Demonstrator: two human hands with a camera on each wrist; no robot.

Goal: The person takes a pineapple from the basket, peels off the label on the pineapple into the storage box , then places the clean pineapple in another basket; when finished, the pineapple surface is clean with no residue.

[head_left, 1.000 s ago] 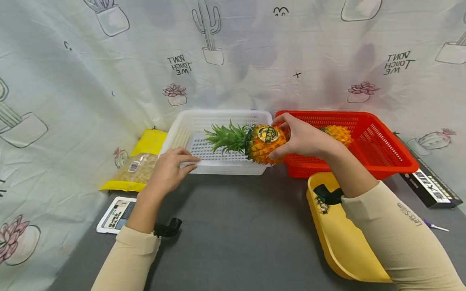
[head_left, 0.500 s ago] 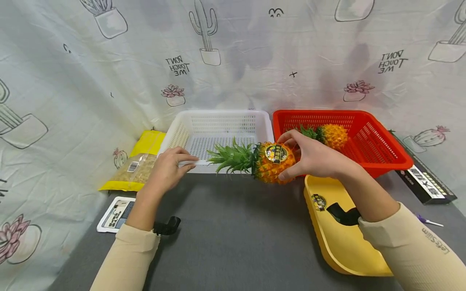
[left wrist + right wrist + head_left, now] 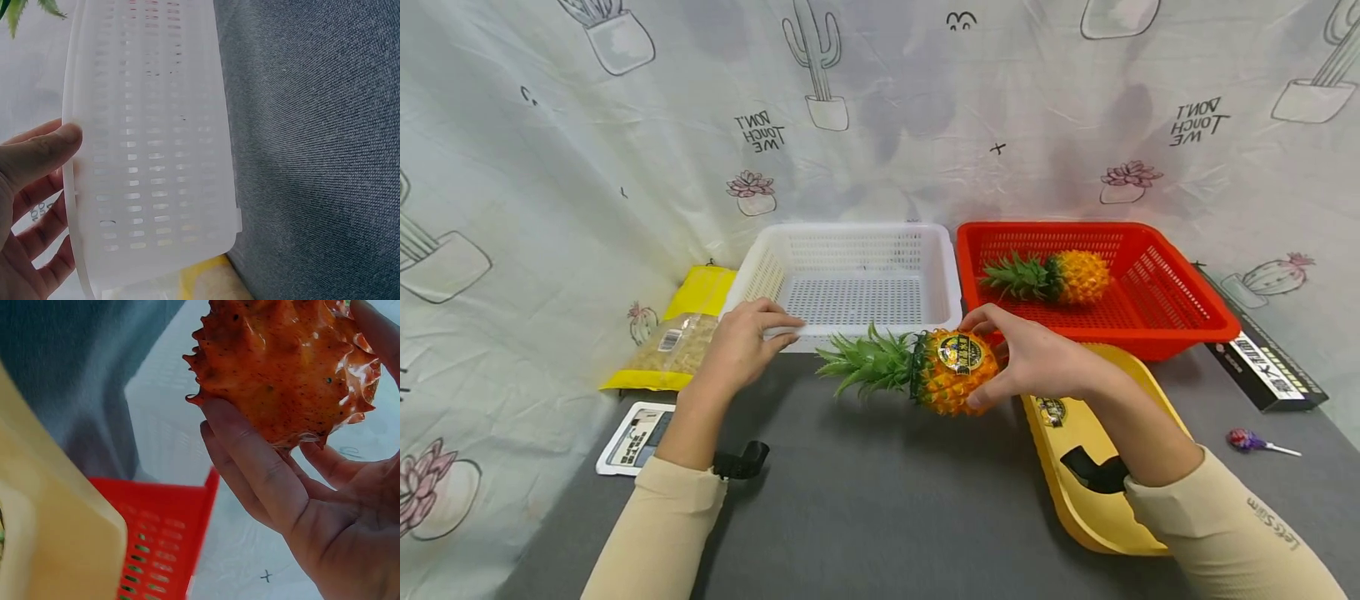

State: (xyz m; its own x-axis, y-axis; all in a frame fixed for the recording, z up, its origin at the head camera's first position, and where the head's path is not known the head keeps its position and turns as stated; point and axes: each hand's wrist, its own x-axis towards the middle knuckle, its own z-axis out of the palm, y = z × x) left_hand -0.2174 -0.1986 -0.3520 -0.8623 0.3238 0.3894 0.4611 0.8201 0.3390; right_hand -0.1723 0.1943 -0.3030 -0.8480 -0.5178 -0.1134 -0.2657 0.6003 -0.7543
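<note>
The right hand (image 3: 1037, 362), fingers wrapped round the labelled pineapple (image 3: 951, 371), has drawn it back out of the white basket (image 3: 936, 287) to hover over the table (image 3: 880, 508) just in front, while the left hand (image 3: 741, 346) still grips that basket's near rim.

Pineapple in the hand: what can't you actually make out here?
- Pineapple: label print too small, head view.
- Its leaves: cut off by the right wrist view's top edge.
- Right hand: palm side hidden behind the fruit, head view.
- Black box: text too small.
</note>
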